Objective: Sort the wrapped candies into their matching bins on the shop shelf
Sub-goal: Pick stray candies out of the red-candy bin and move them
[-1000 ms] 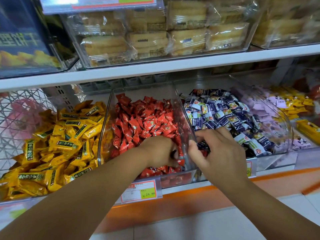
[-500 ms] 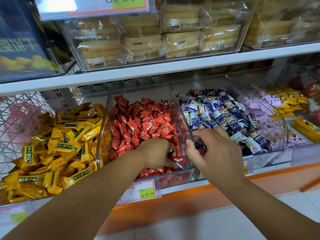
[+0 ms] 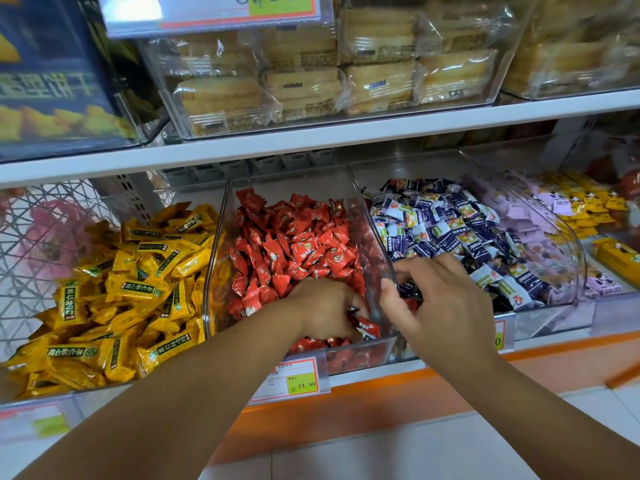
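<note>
Curled down into the red candies (image 3: 298,244), my left hand (image 3: 325,311) hides its own fingers, so I cannot tell if it holds any. My right hand (image 3: 446,306) is over the front corner of the blue bin (image 3: 550,320), fingers bent and apart, pinching nothing yet. A red candy (image 3: 412,302) peeks out under it, among the blue-and-white candies (image 3: 443,223). So I think I am picking out strays. Next I should pinch it and lift it over the wall (image 3: 374,237) into the red bin (image 3: 294,181).
</note>
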Available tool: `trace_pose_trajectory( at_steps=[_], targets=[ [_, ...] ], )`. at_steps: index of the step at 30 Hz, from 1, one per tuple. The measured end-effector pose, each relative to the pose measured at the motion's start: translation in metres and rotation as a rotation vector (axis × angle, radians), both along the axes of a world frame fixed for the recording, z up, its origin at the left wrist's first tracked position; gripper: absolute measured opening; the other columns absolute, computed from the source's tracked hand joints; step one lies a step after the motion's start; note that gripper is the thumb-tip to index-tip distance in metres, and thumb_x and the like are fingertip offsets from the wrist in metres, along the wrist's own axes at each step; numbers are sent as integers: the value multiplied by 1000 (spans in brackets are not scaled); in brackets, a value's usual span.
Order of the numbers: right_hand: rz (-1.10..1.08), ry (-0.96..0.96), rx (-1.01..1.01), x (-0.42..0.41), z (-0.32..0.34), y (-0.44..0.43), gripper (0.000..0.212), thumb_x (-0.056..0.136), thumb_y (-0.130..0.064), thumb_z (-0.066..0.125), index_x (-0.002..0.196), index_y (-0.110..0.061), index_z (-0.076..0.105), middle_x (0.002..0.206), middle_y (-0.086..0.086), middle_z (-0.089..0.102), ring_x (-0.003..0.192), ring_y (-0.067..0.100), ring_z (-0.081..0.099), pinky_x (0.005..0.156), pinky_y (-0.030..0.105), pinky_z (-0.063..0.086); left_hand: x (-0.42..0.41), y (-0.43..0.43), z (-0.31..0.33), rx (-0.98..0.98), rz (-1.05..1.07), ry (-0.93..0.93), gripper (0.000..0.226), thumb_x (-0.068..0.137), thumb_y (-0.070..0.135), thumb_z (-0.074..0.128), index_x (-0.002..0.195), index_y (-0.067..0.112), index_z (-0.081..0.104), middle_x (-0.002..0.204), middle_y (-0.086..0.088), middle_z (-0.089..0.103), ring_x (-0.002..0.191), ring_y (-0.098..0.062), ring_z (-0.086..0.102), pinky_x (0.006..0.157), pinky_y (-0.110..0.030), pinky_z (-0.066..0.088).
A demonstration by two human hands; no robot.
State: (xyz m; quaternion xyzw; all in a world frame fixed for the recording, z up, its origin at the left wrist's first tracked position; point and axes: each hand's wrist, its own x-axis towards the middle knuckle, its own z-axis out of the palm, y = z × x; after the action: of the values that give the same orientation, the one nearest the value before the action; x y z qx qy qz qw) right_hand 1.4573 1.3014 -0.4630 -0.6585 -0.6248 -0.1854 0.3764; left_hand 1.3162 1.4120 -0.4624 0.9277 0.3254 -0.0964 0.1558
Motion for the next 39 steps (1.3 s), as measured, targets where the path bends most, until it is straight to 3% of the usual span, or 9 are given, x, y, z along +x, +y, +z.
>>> trace_pose_trajectory(
  at_steps=[3, 6, 9, 18, 23, 27, 31, 34, 39],
  targets=[
    [-2, -10, 14, 0, 0, 0, 32, 86, -38, 51, 86, -14, 71, 71, -8, 65, 73, 17, 57, 53, 18, 25, -4, 2, 2, -96, 55, -31, 36, 81, 45, 71, 113, 28, 68, 106, 7, 68, 96, -16, 59, 84, -28, 45],
    [-2, -15, 24, 1, -1, 1, 31, 86, -38, 51, 85, -14, 71, 71, -8, 65, 73, 18, 58, 54, 18, 26, -10, 4, 13, -256, 144, -189, 16, 85, 38, 71, 85, 24, 64, 78, 3, 59, 69, -11, 51, 62, -19, 41],
    [5, -14, 35, 1, -1, 1, 30, 86, -37, 52, 85, -13, 70, 71, -7, 65, 73, 19, 59, 53, 18, 27, -17, 9, 30, -226, 198, -232, 25, 88, 41, 66, 98, 19, 60, 79, 11, 53, 70, -7, 49, 51, -9, 32],
    [6, -11, 49, 1, -2, 1, 31, 86, -37, 52, 86, -12, 71, 70, -6, 65, 72, 19, 59, 51, 18, 30, -40, 20, 49, -349, 379, -407, 19, 86, 32, 72, 94, 15, 71, 83, -2, 74, 59, -6, 53, 61, -21, 43],
    [3, -14, 52, 1, -2, 1, 31, 85, -38, 52, 85, -12, 71, 70, -6, 65, 72, 18, 59, 52, 17, 28, -45, 18, 61, -302, 441, -408, 49, 87, 22, 72, 131, 34, 53, 100, 10, 68, 55, 3, 59, 53, -11, 44],
    [5, -8, 47, 1, -1, 1, 32, 86, -38, 51, 85, -13, 71, 69, -7, 64, 72, 18, 58, 52, 18, 27, -48, 18, 74, -251, 434, -399, 26, 90, 25, 68, 113, 33, 57, 84, 7, 74, 59, -6, 56, 63, -25, 46],
    [10, 4, 39, 0, -1, 0, 30, 86, -39, 51, 84, -14, 69, 69, -7, 63, 71, 18, 58, 49, 19, 29, -34, 12, 87, -272, 434, -623, 10, 92, 28, 64, 102, 30, 64, 80, 9, 73, 52, 3, 49, 57, -18, 39],
    [19, 22, 42, 0, -1, 0, 30, 85, -39, 52, 83, -15, 69, 69, -7, 63, 72, 19, 57, 47, 20, 32, -2, 15, 99, -231, 535, -732, 18, 89, 42, 65, 98, 26, 65, 77, 7, 68, 72, -5, 59, 71, -20, 44],
    [12, 10, 64, 0, 1, 1, 30, 84, -39, 53, 81, -15, 70, 68, -7, 62, 70, 18, 56, 48, 19, 31, 62, 28, 116, -268, 470, -596, 52, 86, 45, 67, 131, 21, 56, 125, -3, 59, 112, -21, 56, 96, -28, 42]
  ],
)
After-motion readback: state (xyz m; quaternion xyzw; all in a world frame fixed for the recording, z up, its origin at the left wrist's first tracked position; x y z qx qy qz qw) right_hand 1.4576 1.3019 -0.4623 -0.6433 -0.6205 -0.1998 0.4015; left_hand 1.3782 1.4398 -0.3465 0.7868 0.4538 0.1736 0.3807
